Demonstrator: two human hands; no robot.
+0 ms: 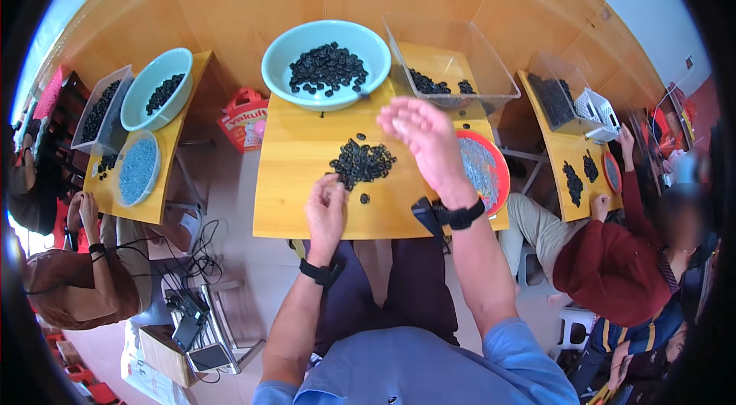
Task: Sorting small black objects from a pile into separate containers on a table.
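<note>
Nearest, two bare forearms with black wrist straps rise from the lower edge over a small wooden table (pixel 307 152). The left hand (pixel 327 209) rests on the table's near part, fingers curled at the edge of a heap of small black pieces (pixel 362 162); whether it pinches one cannot be told. The right hand (pixel 426 141) hovers higher, open and loose, to the right of the heap, partly covering a red plate of grey bits (pixel 491 167). Farther off stand a pale green bowl (pixel 326 64) of black pieces and, to its right, a clear plastic tub (pixel 452 68). Other people work at tables on both sides.
</note>
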